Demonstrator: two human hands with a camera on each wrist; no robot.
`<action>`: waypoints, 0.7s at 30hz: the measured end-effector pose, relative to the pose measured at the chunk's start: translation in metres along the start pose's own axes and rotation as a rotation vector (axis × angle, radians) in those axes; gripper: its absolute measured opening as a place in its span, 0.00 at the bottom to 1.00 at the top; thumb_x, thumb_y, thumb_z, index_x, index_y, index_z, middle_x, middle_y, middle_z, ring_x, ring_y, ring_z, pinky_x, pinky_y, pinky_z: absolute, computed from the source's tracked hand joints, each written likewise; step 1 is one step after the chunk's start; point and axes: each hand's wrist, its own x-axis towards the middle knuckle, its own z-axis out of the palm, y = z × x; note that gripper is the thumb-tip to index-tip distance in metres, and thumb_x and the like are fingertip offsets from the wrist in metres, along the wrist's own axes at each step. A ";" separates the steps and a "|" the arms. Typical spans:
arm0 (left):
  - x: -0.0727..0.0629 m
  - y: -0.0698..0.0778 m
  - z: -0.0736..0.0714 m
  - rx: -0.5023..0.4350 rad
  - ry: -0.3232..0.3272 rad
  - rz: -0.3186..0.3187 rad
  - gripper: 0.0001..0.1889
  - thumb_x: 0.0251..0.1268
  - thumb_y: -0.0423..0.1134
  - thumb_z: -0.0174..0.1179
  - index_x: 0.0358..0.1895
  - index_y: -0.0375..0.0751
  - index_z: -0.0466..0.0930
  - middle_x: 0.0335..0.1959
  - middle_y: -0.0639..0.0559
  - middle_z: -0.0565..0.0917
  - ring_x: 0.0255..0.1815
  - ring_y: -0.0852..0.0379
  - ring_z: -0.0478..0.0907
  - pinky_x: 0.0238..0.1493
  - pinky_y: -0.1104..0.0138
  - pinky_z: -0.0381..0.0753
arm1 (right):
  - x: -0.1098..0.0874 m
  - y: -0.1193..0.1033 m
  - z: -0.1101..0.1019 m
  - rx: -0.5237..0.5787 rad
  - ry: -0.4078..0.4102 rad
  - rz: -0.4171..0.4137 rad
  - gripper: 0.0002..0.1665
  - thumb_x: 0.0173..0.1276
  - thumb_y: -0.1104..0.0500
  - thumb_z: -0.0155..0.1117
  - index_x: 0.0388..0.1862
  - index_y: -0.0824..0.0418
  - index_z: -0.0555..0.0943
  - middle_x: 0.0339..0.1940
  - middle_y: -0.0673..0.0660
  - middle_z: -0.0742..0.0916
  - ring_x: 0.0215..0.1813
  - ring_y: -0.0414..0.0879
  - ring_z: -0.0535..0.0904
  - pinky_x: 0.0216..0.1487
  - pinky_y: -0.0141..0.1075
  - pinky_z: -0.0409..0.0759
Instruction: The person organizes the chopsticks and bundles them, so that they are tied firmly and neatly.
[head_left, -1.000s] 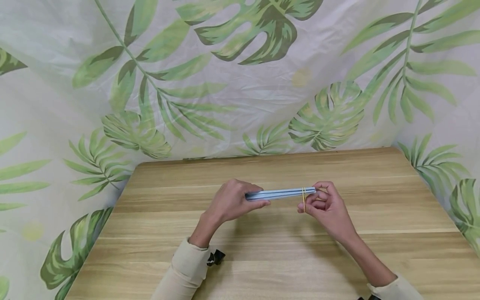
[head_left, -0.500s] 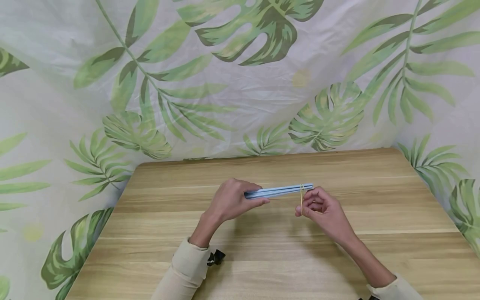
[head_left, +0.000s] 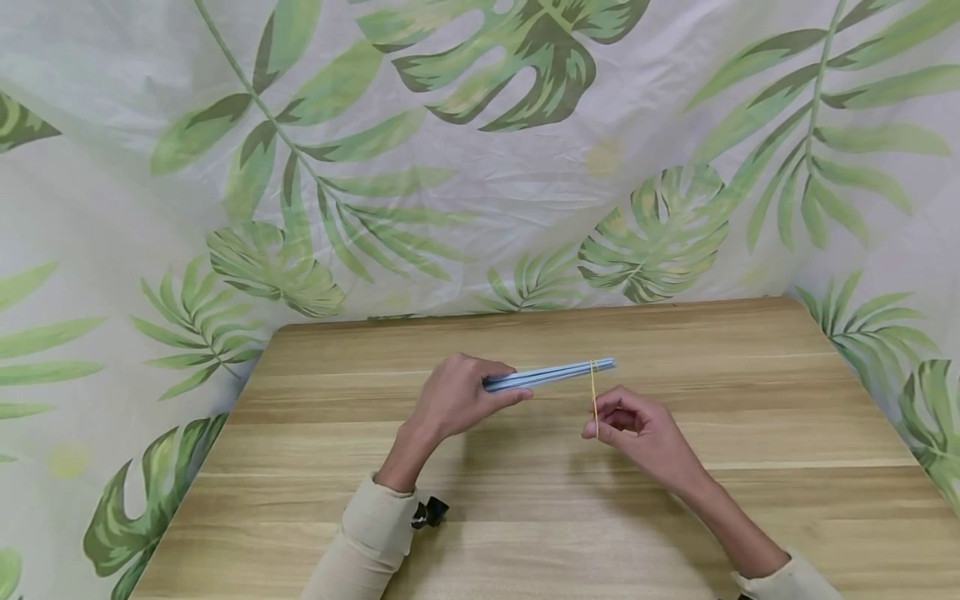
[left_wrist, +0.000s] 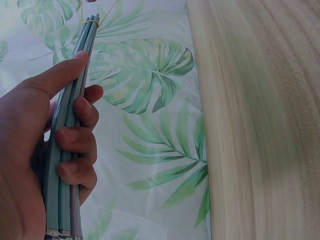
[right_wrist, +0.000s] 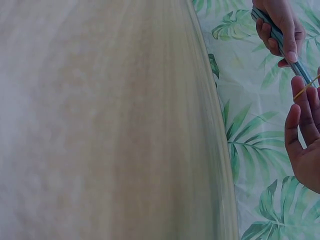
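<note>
Head view, left hand: we see the left hand (head_left: pixel 456 396) grasping a bundle of blue sticks (head_left: pixel 555 374) by one end, thumb along the near side.
Head view, blue sticks: we find them held above the wooden table (head_left: pixel 525 533), their free end pointing right and slanting up the frame.
Head view, yellow band: we see this thin band (head_left: pixel 595 392) looped round the sticks near the free end and drawn down to the right hand (head_left: pixel 641 429).
Head view, right hand: its curled fingers and thumb hold the band's lower end, apart from the sticks.
Head view, surroundings: we note a pale sleeve (head_left: pixel 371 529) on the left arm and a leaf-print cloth (head_left: pixel 480 183) behind the table.
Left wrist view, fingers: we see them wrapped round the sticks, one digit stretched along the bundle; the band crosses near the far tips.
Right wrist view, band: we see it crossing the right fingertips, that hand partly cut off.
</note>
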 end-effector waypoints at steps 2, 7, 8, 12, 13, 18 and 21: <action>0.000 -0.001 0.000 -0.004 -0.003 -0.012 0.16 0.66 0.57 0.75 0.41 0.50 0.95 0.31 0.58 0.92 0.21 0.68 0.72 0.27 0.72 0.72 | 0.000 0.000 0.001 -0.011 -0.003 -0.017 0.08 0.73 0.64 0.73 0.47 0.64 0.84 0.38 0.57 0.91 0.41 0.50 0.91 0.43 0.33 0.86; 0.000 -0.001 0.000 -0.022 -0.006 -0.058 0.15 0.65 0.57 0.76 0.41 0.50 0.95 0.30 0.58 0.92 0.21 0.67 0.71 0.26 0.72 0.71 | 0.000 -0.001 0.004 -0.066 -0.005 -0.110 0.04 0.72 0.64 0.74 0.43 0.58 0.88 0.39 0.58 0.91 0.41 0.41 0.89 0.45 0.33 0.87; 0.000 -0.001 0.000 -0.026 -0.008 -0.069 0.15 0.64 0.57 0.76 0.41 0.50 0.95 0.31 0.57 0.92 0.21 0.67 0.71 0.26 0.71 0.71 | 0.000 -0.001 0.004 -0.081 -0.004 -0.137 0.05 0.72 0.65 0.74 0.43 0.56 0.89 0.39 0.57 0.91 0.41 0.39 0.88 0.45 0.33 0.87; 0.000 -0.001 0.001 -0.051 -0.026 -0.112 0.16 0.64 0.57 0.76 0.44 0.49 0.96 0.33 0.56 0.93 0.21 0.66 0.72 0.26 0.70 0.72 | 0.001 -0.002 0.006 -0.138 0.007 -0.254 0.12 0.69 0.68 0.75 0.46 0.54 0.92 0.40 0.53 0.91 0.40 0.36 0.86 0.45 0.32 0.87; 0.000 -0.001 0.001 -0.061 -0.031 -0.121 0.17 0.64 0.57 0.76 0.44 0.49 0.96 0.34 0.56 0.93 0.21 0.66 0.72 0.26 0.70 0.72 | 0.001 -0.003 0.007 -0.149 0.013 -0.283 0.14 0.68 0.69 0.75 0.49 0.56 0.92 0.40 0.53 0.91 0.40 0.36 0.85 0.45 0.31 0.87; 0.001 -0.001 0.001 -0.102 -0.047 -0.144 0.16 0.64 0.56 0.77 0.44 0.49 0.96 0.33 0.56 0.93 0.20 0.66 0.71 0.25 0.70 0.70 | 0.001 -0.002 0.009 -0.191 0.033 -0.381 0.33 0.64 0.75 0.75 0.68 0.59 0.85 0.43 0.51 0.90 0.41 0.36 0.88 0.43 0.30 0.87; 0.001 0.000 0.001 -0.108 -0.050 -0.151 0.15 0.64 0.56 0.77 0.44 0.49 0.96 0.33 0.56 0.93 0.21 0.65 0.71 0.25 0.70 0.71 | 0.000 -0.002 0.010 -0.203 0.031 -0.385 0.42 0.64 0.76 0.75 0.77 0.60 0.77 0.48 0.53 0.89 0.43 0.36 0.91 0.43 0.31 0.88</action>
